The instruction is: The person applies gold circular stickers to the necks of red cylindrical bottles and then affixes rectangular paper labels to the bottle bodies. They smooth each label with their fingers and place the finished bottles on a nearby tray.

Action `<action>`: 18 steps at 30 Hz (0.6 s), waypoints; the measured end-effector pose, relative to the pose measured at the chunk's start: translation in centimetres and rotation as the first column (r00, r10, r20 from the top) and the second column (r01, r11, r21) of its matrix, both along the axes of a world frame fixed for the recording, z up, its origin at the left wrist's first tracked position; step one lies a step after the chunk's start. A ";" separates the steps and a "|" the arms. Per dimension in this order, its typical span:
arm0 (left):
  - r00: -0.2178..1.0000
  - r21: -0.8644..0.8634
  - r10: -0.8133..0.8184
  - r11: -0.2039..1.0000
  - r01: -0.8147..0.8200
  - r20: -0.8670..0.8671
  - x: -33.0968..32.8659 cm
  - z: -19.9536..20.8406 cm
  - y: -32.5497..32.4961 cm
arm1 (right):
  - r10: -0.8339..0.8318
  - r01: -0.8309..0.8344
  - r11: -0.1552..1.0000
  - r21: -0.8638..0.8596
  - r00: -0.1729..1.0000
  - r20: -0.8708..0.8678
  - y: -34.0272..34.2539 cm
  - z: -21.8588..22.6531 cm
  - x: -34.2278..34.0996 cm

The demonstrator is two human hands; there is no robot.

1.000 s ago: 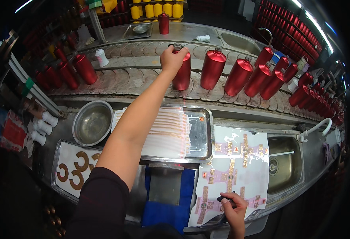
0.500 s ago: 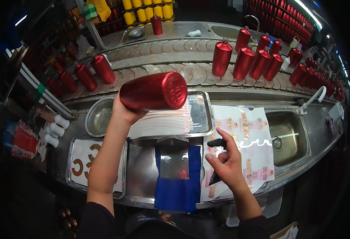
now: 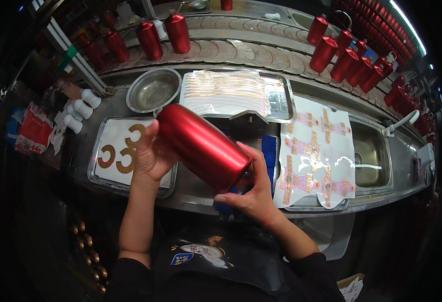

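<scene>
A glossy red bottle [image 3: 203, 146] is held tilted above the counter's front part, its base toward the lower right. My left hand [image 3: 153, 158] is closed round its upper left end and covers the neck. At the base end my right hand [image 3: 256, 194] grips with thumb and fingers. Something dark shows by the right thumb; I cannot make out what it is. Left of the bottle lies a tray [image 3: 94, 168] with gold C-shaped labels [image 3: 126, 162]. To the right are clear-coated sheets [image 3: 305, 166] with pink and gold designs. A blue cloth [image 3: 268, 151] is partly hidden behind the bottle.
White sheets with gold strips [image 3: 223, 93] lie in a metal tray [image 3: 287, 108], beside a round metal bowl [image 3: 153, 90]. Behind runs a plated conveyor [image 3: 241, 50] carrying several red bottles [image 3: 324, 53]. A sink [image 3: 372, 158] with a white tap [image 3: 402, 123] is at right.
The bottle has come down and nearer, its base swinging toward the lower right. My right hand has moved left from over the sheets onto the base. The view has shifted lower.
</scene>
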State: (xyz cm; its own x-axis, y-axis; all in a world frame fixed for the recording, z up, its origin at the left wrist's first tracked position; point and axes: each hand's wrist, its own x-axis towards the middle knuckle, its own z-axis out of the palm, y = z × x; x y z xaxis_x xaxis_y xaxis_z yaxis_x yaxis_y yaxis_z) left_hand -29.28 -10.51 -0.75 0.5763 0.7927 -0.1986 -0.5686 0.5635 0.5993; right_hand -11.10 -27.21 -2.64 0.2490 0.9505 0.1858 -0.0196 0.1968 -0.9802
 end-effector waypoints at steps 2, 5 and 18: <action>0.996 0.133 0.026 0.991 -0.015 -0.083 -1.3 0.2 -0.2 | 0.070 -0.040 0.991 -0.130 0.971 0.229 -1.5 0.5 -0.8; 0.935 0.515 0.140 0.855 0.052 -0.326 -1.3 2.8 -1.2 | 0.146 -0.026 0.969 -0.246 0.862 0.485 -3.2 -0.2 0.1; 0.781 0.811 0.301 0.420 0.407 -0.547 -4.7 0.7 -0.6 | -0.010 0.073 0.916 -0.395 0.987 0.159 0.5 4.7 -2.2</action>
